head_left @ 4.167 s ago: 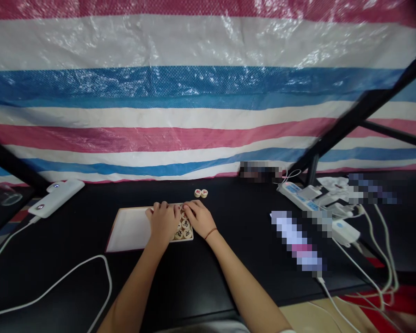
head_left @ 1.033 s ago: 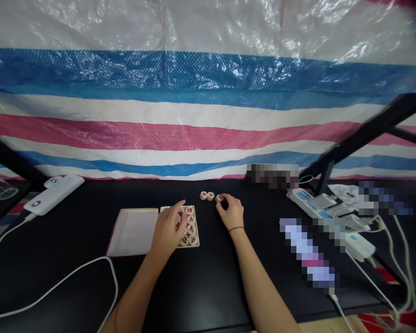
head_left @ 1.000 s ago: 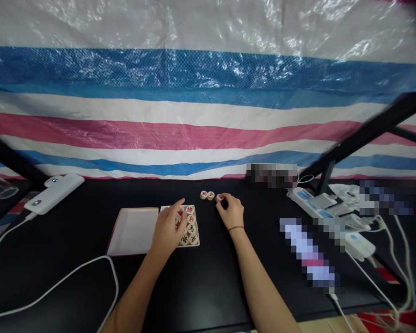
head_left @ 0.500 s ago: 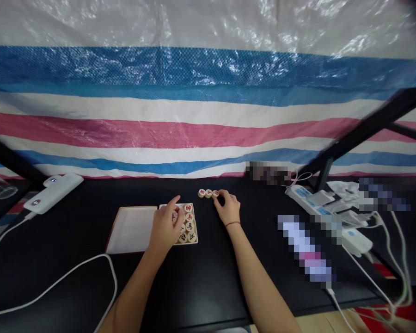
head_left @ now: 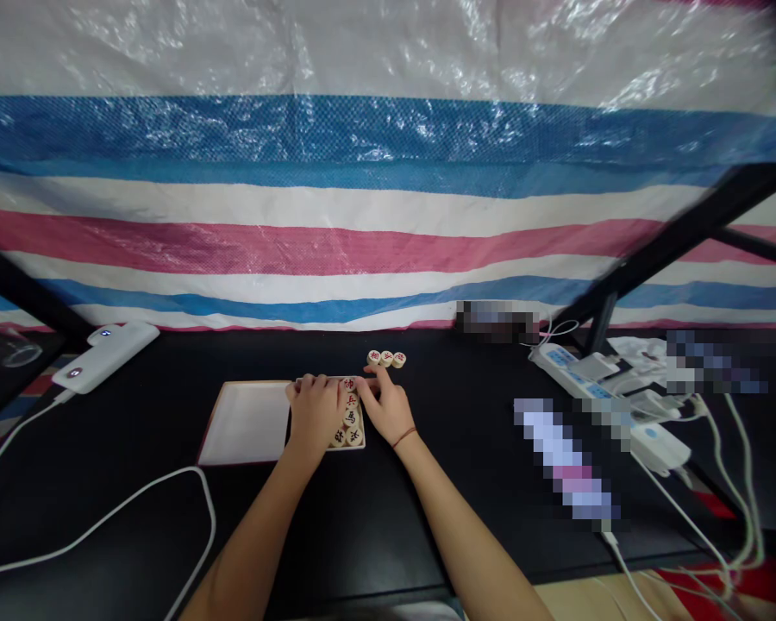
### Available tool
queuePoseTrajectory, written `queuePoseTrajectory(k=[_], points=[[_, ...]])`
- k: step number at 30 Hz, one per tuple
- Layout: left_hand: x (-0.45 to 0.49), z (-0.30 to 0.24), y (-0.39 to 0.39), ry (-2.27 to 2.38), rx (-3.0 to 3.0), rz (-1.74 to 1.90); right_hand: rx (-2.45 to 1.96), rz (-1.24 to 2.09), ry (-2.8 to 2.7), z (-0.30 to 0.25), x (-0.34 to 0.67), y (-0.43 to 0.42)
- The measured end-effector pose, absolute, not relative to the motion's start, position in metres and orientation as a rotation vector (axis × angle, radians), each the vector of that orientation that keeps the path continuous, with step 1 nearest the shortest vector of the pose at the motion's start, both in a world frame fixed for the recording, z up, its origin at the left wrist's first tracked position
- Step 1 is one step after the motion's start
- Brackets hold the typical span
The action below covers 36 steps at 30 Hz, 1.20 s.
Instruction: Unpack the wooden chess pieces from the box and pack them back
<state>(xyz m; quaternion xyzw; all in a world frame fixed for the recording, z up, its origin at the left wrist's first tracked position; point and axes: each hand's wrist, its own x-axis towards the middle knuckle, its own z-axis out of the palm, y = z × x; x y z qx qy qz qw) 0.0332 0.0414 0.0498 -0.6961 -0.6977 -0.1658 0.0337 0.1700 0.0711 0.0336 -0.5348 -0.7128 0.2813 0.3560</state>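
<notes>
Having left the row of three pieces, the right hand is now reaching to the right edge of the box, and the left hand is lying flatter over it. The right hand is holding thumb and forefinger apart, gripping nothing visible; the left fingers are curling down, and whether they are holding anything, I cannot tell. Between the hands, round lettered pieces are running lengthwise along the box's right side, the farthest sitting just beside the right thumb. The left hand is covering much of the rest. Leftward on the counter, a white cable is curving near the open lid. Just beyond the right forefinger, the row is running left to right. Farther out, a power strip is lying rightward and striped sheeting is hanging behind.
</notes>
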Motion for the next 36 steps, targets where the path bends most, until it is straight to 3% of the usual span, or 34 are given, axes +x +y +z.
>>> queuePoseTrajectory(k=[16,21,29,36], points=[[0.042,0.052,0.04,-2.188,-2.179,-0.743,-1.355,0.665,-1.845,0.03,0.171,0.071],[0.037,0.053,0.039,-2.2,-2.057,-1.113,-1.23,0.397,-1.949,0.036,0.169,0.067],[0.037,0.057,0.032,-2.21,-2.134,-1.673,-1.02,0.407,-1.948,0.041,0.168,0.064],[0.037,0.038,0.031,-2.344,-1.822,-2.059,-1.308,0.163,-1.665,0.032,0.205,0.091]])
